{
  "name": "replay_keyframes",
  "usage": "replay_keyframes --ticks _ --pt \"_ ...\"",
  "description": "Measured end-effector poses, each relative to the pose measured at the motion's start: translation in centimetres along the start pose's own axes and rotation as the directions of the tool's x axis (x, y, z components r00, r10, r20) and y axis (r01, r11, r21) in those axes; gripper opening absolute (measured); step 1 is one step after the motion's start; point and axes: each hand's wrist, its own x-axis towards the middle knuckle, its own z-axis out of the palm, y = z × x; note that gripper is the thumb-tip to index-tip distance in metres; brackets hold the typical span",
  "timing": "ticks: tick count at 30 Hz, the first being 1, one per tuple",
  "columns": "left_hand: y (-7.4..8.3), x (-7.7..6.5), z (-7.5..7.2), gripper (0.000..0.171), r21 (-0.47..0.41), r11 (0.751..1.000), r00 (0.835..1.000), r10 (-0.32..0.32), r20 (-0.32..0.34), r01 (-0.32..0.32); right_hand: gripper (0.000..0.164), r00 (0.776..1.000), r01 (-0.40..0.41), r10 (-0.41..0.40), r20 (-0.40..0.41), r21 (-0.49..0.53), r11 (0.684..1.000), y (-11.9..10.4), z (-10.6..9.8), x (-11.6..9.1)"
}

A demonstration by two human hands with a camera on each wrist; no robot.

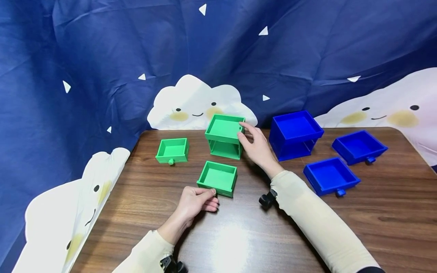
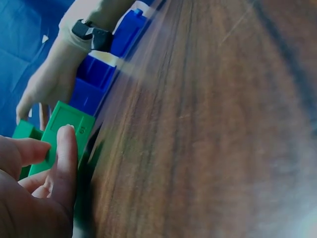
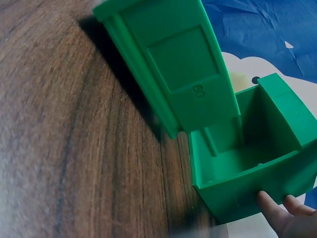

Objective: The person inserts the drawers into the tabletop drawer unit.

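A small green drawer (image 1: pixel 217 176) sits low before the open front of a green two-level cabinet (image 1: pixel 224 129). My left hand (image 1: pixel 194 204) pinches the drawer's front between thumb and fingers; its knob is hidden behind them. In the right wrist view, the drawer (image 3: pixel 181 62) is tilted, its underside showing and a shadow below it. My right hand (image 1: pixel 258 148) touches the right side of the cabinet, one finger at the top rim. Its fingertips lie against the outer wall in the right wrist view.
Another green drawer (image 1: pixel 172 150) with a round knob rests left of the cabinet. To the right stand a blue cabinet (image 1: pixel 296 131) and two blue drawers (image 1: pixel 331 175), one behind the other. A dark blue cloth (image 1: pixel 225 45) with clouds hangs behind the wooden table (image 1: pixel 143 204).
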Motion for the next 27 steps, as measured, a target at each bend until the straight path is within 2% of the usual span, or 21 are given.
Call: replay_keyframes --ticks 19,27 --pt "1.2 2.7 0.0 0.030 -0.004 1.000 0.999 0.023 -0.044 -0.023 0.051 1.000 0.020 -0.020 0.002 0.009 1.000 0.1 0.1 -0.1" --pt "1.6 3.4 0.1 0.031 -0.007 1.000 0.999 0.028 -0.038 -0.029 0.050 1.000 0.012 -0.012 0.000 0.010 1.000 0.2 0.1 0.0"
